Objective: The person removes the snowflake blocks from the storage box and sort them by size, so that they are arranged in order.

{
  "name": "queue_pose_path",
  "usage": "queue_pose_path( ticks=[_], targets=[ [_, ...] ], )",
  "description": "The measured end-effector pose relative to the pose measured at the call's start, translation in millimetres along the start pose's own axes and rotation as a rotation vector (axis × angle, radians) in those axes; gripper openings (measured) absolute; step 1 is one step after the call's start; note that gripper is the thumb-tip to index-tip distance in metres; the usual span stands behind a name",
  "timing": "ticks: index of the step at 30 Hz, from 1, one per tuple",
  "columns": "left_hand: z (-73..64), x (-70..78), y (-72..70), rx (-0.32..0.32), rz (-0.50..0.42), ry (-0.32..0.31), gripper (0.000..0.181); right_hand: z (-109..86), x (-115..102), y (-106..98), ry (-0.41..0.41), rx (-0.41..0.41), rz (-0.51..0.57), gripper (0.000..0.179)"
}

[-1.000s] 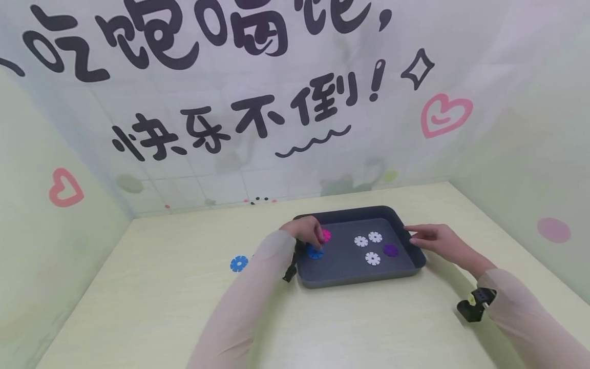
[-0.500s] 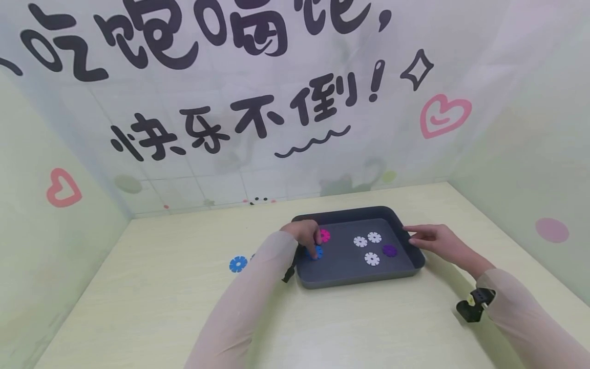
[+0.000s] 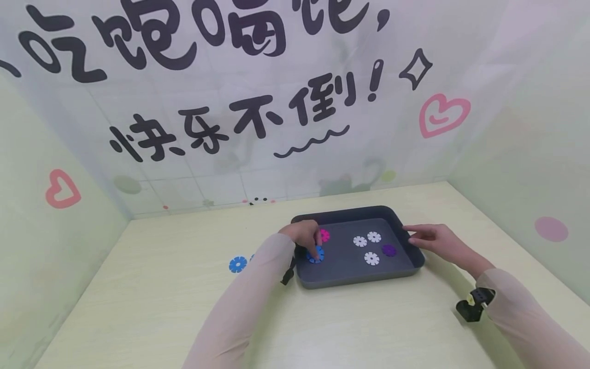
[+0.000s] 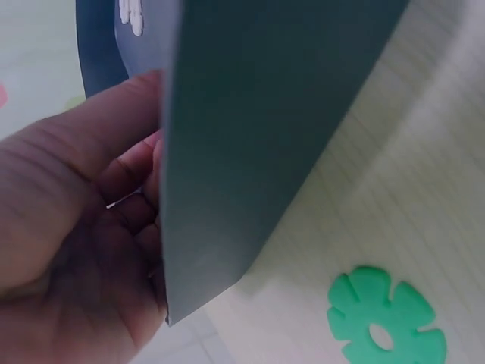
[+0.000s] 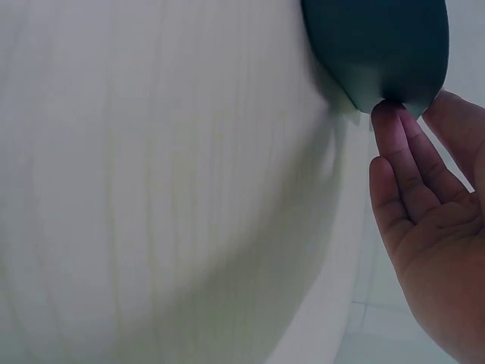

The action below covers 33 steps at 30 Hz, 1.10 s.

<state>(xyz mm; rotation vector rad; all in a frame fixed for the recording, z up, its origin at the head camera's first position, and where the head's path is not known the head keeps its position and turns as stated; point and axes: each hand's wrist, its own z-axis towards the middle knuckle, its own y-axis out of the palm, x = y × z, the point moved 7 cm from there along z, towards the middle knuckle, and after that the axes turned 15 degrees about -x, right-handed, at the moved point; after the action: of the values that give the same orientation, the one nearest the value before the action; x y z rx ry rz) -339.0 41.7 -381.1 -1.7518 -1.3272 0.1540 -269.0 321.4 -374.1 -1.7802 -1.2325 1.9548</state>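
A dark grey tray (image 3: 355, 278) stands on the table. My left hand (image 3: 304, 233) reaches over its left end, thumb and fingers pinching a notched blue interlocking disc (image 3: 312, 259), which tilts up inside the tray. Just behind lies a pink disc (image 3: 324, 235). In the left wrist view the tray wall (image 4: 258, 129) hides the fingertips and the blue disc. My right hand (image 3: 435, 242) grips the tray's right rim; the right wrist view shows its fingers (image 5: 409, 163) against the outer wall (image 5: 379, 45). White discs (image 3: 371, 258) and a purple disc (image 3: 389, 250) lie in the tray's right half.
On the table left of the tray lies another blue disc (image 3: 237, 264), with part of one more blue piece (image 3: 252, 257) showing beside my left sleeve. A green disc (image 4: 409, 326) lies beside the tray in the left wrist view. A printed wall (image 3: 230, 179) rises behind.
The blue disc at my left fingers has come slightly nearer and tilted, showing more of its face. My right hand keeps its place on the rim, and the tray has stayed put.
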Motion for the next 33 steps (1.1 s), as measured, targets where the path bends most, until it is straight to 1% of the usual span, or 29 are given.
queue_pose_path(
  ticks=[2,9,15,20,23,25,29,33],
  targets=[
    [-1.2,0.4,-0.8,0.009,-0.008,0.027,0.022,0.0,0,0,-0.003,0.004,-0.006,0.042],
    [-7.5,2.4,0.3,0.023,-0.027,0.09,0.018,0.6,1,1,0.007,0.006,-0.01,0.043],
    [-15.8,5.9,0.5,0.05,-0.043,0.199,0.019,1.0,0,1,0.022,0.001,-0.023,0.044],
    [-27.9,4.1,-3.6,0.085,-0.122,0.301,0.019,0.1,2,-1,0.029,0.011,-0.028,0.044],
    [-38.8,0.4,-9.0,0.112,-0.152,0.341,0.019,0.0,3,-1,0.011,0.011,-0.018,0.043],
    [-46.6,-3.3,-13.5,0.133,-0.154,0.356,0.019,0.5,2,-1,-0.005,0.009,-0.015,0.043],
    [-61.5,-14.8,-21.2,0.164,-0.183,0.36,0.019,0.7,2,-1,-0.007,0.017,-0.018,0.043],
    [-74.7,-33.6,-24.3,0.191,-0.225,0.348,0.018,0.4,3,-1,0.004,0.014,-0.011,0.043]
  ],
)
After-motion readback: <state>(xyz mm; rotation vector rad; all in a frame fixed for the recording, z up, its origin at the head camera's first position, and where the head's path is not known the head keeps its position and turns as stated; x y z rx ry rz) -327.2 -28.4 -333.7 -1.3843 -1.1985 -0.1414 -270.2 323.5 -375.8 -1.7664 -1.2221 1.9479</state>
